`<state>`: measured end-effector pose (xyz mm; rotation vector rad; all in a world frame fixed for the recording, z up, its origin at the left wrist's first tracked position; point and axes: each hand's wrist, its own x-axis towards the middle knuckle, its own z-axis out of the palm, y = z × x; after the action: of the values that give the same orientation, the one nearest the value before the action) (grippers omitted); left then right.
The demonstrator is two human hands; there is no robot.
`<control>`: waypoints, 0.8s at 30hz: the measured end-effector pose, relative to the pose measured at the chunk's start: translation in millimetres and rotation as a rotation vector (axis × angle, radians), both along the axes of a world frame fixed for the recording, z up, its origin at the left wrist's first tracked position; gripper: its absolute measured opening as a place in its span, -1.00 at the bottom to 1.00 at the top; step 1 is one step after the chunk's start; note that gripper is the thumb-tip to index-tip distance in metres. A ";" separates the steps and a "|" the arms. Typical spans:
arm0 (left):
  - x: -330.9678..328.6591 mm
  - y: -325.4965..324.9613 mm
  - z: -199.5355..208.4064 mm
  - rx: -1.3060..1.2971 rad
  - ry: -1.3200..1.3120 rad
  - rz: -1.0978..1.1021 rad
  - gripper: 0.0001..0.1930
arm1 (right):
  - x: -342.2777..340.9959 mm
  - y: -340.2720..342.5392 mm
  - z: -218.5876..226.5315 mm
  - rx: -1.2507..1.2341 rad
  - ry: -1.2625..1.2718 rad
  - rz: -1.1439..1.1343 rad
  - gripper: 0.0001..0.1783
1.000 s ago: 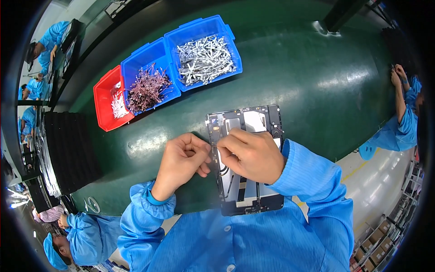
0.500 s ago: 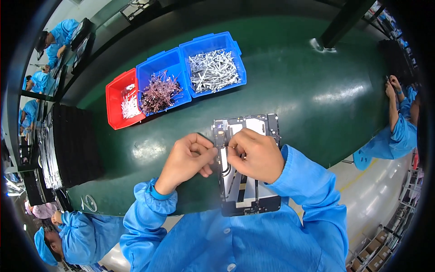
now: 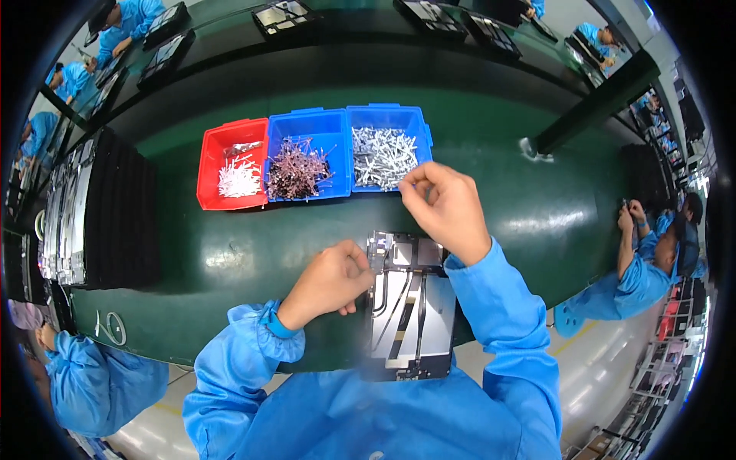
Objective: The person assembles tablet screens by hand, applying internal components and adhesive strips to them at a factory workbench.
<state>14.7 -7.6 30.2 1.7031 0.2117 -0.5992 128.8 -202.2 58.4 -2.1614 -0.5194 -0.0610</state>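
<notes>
An opened tablet-like device (image 3: 438, 314) lies at the table's near edge, its pale panel, dark strips and small boards showing. My left hand (image 3: 326, 280) is at its upper left edge, thumb and fingers pinched together; whether anything small is between them is hidden. Beyond the device, my right hand (image 3: 451, 207) is raised, thumb and forefinger drawn together at the near right corner of a blue bin of silvery strip-like parts (image 3: 383, 157). What those fingertips hold, if anything, is too small to make out. A blue band (image 3: 277, 322) circles my left wrist.
Left of the silvery parts stand a blue bin of brownish cable parts (image 3: 297, 169) and a red bin of white pieces (image 3: 239, 180). A tall stack of dark panels (image 3: 115, 215) is at left. A dark post (image 3: 598, 103) rises at right. Co-workers sit on both sides.
My right hand has moved from over the device up and away to the silvery parts' bin, uncovering the device's upper boards. My left hand stays by the device's left edge. The view has shifted.
</notes>
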 end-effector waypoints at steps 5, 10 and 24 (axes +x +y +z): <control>-3.9 10.8 -5.2 -0.094 0.004 0.027 -0.74 | 26.4 26.7 6.4 -0.282 -0.450 0.189 -0.87; -2.9 7.7 -6.2 -0.176 0.018 0.059 -0.73 | 39.1 32.5 -3.2 -0.352 -0.421 0.249 -0.85; -7.6 2.3 -12.5 -0.486 -0.310 0.404 -0.78 | -53.6 -4.8 -4.4 0.391 0.468 0.203 -0.95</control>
<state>7.1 -5.3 17.7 1.2118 0.1648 -0.0687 75.3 -207.0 54.0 -1.6577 -0.4092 0.4129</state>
